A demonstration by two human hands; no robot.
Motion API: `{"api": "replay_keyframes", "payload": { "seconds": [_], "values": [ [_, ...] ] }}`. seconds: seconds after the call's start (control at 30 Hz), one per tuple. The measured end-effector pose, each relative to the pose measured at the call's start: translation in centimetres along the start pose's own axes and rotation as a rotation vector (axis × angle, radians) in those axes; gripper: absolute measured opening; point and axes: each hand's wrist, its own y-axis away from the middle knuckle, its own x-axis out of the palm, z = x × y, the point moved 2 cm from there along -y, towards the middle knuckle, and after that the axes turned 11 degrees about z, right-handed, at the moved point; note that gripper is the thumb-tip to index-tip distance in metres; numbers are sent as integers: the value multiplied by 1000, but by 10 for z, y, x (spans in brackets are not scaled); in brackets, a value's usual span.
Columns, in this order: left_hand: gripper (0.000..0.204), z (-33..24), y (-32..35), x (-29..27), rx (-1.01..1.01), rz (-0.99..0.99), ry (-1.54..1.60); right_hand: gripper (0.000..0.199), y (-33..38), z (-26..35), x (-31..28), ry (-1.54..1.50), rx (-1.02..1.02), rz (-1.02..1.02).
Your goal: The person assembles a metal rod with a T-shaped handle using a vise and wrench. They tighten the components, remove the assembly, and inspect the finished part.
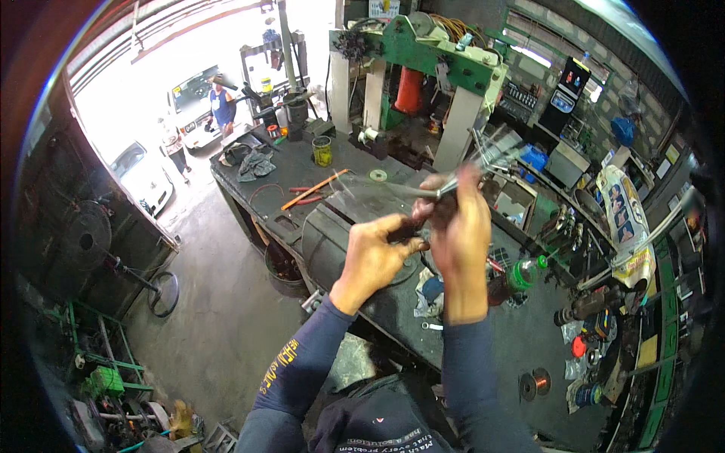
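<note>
Above the dark tabletop (525, 343), the left hand (376, 258) is pinching a small, indistinct dark piece (405, 233) while the right hand (462, 230) is gripping a blurred metallic tool (448, 186).

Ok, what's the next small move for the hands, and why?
I'd probably steady the right hand first: it and the metal tool in it are blurred, and the left hand is curled close beside it. What the left hand holds, if anything, is hard to make out.
</note>
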Motion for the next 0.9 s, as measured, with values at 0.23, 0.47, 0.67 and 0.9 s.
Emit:
{"api": "replay_keyframes", "payload": {
  "seconds": [0.23,0.47,0.67,0.9],
  "values": [
    [17,-5,3,-5,-71,43,-31,42,-16,-15,2,-88,225,196],
    [28,-6,7,13,25,-220,-198,52,31,-6,31,721,-339,-152],
    [47,-6,-4,16,-123,101,-111,58,-56,-2,-22,-384,588,692],
    [23,-10,2,8,3,-126,-202,28,13,-9,-10,111,-18,100]
  ]
}}
